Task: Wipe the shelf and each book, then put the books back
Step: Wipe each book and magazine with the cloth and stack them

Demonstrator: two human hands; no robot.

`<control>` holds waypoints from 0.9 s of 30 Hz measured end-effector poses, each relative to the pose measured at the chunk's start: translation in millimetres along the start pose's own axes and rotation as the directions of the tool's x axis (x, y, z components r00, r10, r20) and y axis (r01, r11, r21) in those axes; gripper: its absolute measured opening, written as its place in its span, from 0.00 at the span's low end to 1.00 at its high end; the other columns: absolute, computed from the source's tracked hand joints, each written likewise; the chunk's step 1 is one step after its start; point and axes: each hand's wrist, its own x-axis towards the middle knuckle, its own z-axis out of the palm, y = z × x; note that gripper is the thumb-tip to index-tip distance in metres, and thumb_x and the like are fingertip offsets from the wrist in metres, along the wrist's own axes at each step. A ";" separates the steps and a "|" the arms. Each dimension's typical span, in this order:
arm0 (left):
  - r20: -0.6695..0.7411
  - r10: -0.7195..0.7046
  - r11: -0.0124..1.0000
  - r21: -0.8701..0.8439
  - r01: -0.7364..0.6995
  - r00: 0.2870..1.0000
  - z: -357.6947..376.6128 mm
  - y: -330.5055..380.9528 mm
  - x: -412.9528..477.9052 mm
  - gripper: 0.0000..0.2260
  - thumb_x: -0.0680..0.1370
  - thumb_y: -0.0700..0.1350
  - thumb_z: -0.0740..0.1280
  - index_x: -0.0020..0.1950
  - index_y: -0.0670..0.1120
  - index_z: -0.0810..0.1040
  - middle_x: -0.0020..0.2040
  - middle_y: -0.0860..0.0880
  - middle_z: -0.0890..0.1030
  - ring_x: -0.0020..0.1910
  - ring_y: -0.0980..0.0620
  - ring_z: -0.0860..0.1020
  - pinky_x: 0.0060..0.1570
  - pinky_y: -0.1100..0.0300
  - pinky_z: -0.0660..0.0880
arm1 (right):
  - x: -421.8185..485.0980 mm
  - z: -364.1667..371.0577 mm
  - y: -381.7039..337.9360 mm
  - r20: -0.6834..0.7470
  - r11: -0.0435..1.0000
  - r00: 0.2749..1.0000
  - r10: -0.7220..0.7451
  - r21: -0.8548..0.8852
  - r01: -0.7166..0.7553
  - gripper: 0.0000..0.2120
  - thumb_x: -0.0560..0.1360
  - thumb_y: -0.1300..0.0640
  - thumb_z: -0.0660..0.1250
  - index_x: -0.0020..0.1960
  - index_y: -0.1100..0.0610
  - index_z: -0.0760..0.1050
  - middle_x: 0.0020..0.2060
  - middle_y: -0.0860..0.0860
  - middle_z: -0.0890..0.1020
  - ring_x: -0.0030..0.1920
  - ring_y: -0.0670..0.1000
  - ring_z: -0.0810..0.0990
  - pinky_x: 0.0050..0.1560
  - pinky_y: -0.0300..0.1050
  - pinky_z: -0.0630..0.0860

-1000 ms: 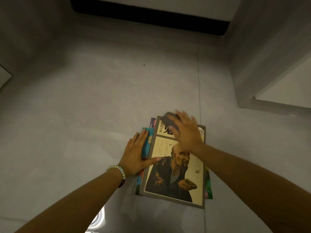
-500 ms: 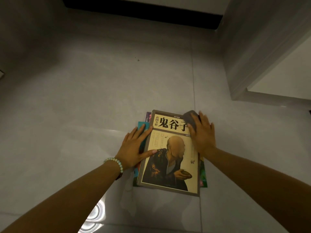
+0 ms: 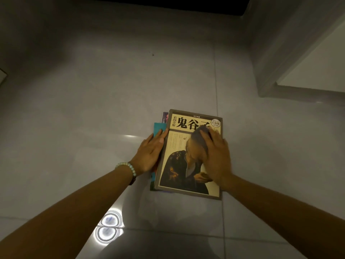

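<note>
We see the top book (image 3: 179,146) lying flat and face up on the grey tiled floor (image 3: 93,109), its foot towards the person. Its cover is beige with a grey-brown border. Large black Chinese characters run across the head, a round seal sits in the upper right corner, and below is a painted bald figure in a dark robe. It rests on a small stack: a teal book (image 3: 157,128) and a purple one (image 3: 165,117) show only as slivers past its left edge.

The left hand (image 3: 149,154) lies flat with its fingers straight and close together. It rests on the teal edge just beside the top book, and its fingertips touch that book's left border. A pale bead bracelet (image 3: 127,165) circles the wrist.

The right hand (image 3: 217,157) is spread palm down over the right half of the cover. It presses a dark grey cloth (image 3: 198,135) against the figure's head, and its fingers lie over the cloth rather than clenching it. The hand is somewhat blurred. A pale cabinet side (image 3: 280,53) stands at the upper right, well apart from the stack.
</note>
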 end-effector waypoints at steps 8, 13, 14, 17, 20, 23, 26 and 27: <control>0.015 -0.010 0.999 -0.032 0.011 1.000 -1.9 7.6 -1.2 0.33 0.75 0.67 0.39 0.78 0.55 0.47 0.76 0.46 0.58 0.75 0.47 0.56 0.73 0.43 0.57 | -54.3 23.9 -26.9 0.110 0.794 0.808 -0.579 -0.148 0.589 0.23 0.78 0.45 0.54 0.72 0.48 0.62 0.71 0.52 0.69 0.71 0.55 0.66 0.70 0.58 0.61; -0.015 -0.026 0.999 -0.046 0.026 1.000 5.7 8.0 -5.0 0.33 0.74 0.69 0.40 0.77 0.58 0.47 0.75 0.48 0.59 0.75 0.45 0.57 0.71 0.39 0.58 | -51.1 7.9 9.1 -0.054 0.995 0.993 -0.102 0.012 0.103 0.25 0.79 0.46 0.51 0.73 0.53 0.62 0.71 0.58 0.68 0.72 0.62 0.65 0.70 0.59 0.58; -0.024 -0.042 0.999 -0.012 0.042 0.999 7.7 7.5 -5.1 0.33 0.74 0.68 0.39 0.77 0.57 0.46 0.76 0.48 0.58 0.75 0.44 0.55 0.72 0.39 0.55 | -61.2 10.8 5.1 -0.049 0.992 0.991 -0.124 -0.025 0.123 0.25 0.79 0.46 0.49 0.73 0.53 0.62 0.72 0.57 0.67 0.72 0.61 0.64 0.70 0.59 0.58; -0.051 -0.095 0.985 0.137 0.101 0.994 15.4 10.7 -6.3 0.31 0.74 0.62 0.39 0.77 0.56 0.42 0.78 0.49 0.50 0.77 0.42 0.44 0.74 0.44 0.39 | -99.5 17.4 -0.9 0.019 0.928 0.937 -0.349 -0.132 0.348 0.24 0.79 0.44 0.49 0.73 0.49 0.60 0.71 0.53 0.68 0.73 0.56 0.61 0.68 0.58 0.59; -0.088 -0.090 0.985 0.140 0.102 0.992 22.5 17.2 -9.0 0.31 0.75 0.62 0.41 0.76 0.56 0.41 0.78 0.49 0.48 0.76 0.42 0.41 0.72 0.47 0.35 | -107.2 12.6 19.2 0.081 0.878 0.889 -0.452 -0.137 0.459 0.24 0.82 0.42 0.42 0.74 0.49 0.59 0.71 0.51 0.66 0.72 0.53 0.59 0.68 0.59 0.58; -0.113 -0.085 0.977 0.184 0.105 0.990 25.8 19.6 -9.1 0.31 0.75 0.61 0.41 0.77 0.54 0.41 0.78 0.49 0.48 0.76 0.43 0.41 0.71 0.49 0.33 | -81.0 2.6 28.4 0.034 0.971 0.971 -0.236 0.052 0.234 0.24 0.81 0.43 0.46 0.74 0.49 0.58 0.74 0.54 0.64 0.74 0.54 0.58 0.71 0.61 0.62; -0.131 -0.059 0.970 0.227 0.087 0.990 28.7 22.6 -9.1 0.32 0.75 0.61 0.42 0.77 0.51 0.43 0.78 0.48 0.51 0.77 0.44 0.43 0.72 0.49 0.35 | -75.6 1.3 26.2 0.053 0.952 0.998 -0.033 0.306 0.016 0.23 0.79 0.44 0.50 0.72 0.42 0.51 0.76 0.49 0.54 0.74 0.49 0.54 0.73 0.51 0.59; -0.142 -0.047 0.972 0.223 0.078 0.989 29.9 22.7 -8.2 0.32 0.76 0.61 0.43 0.78 0.50 0.44 0.78 0.47 0.52 0.77 0.44 0.45 0.72 0.48 0.36 | -82.2 1.6 22.8 0.072 0.919 0.997 -0.011 0.395 -0.019 0.22 0.78 0.44 0.51 0.71 0.39 0.50 0.76 0.47 0.50 0.74 0.48 0.53 0.72 0.47 0.59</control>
